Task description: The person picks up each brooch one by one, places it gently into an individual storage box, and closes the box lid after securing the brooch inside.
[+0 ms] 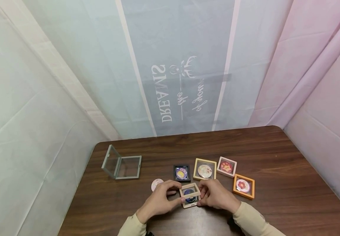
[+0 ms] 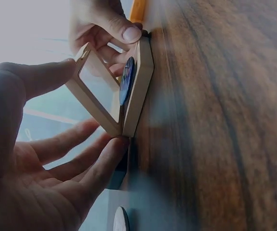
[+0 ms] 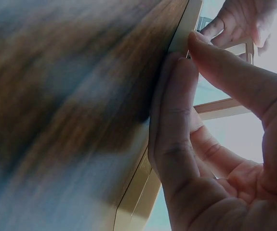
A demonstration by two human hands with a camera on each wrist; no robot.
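Observation:
In the head view, a beige hinged display frame [image 1: 191, 205] lies on the table with its lid partly raised. A dark blue round badge [image 1: 190, 199] rests inside on the lower half. My left hand [image 1: 161, 198] holds the frame from its left; the left wrist view shows the thumb on the edge of the tilted lid [image 2: 93, 107] and a fingertip near the hinge. From the other side my right hand [image 1: 217, 196] pinches the lower half's edge between thumb and fingers. Part of the badge is hidden behind the lid in the head view.
Behind the hands stand a black frame [image 1: 182, 181], a yellow frame [image 1: 196, 167], a pink frame [image 1: 230, 160] and an orange frame [image 1: 243, 195], each with a badge. A loose pale badge [image 1: 156, 183] lies left. A grey frame [image 1: 128, 178] stands unfolded farther left.

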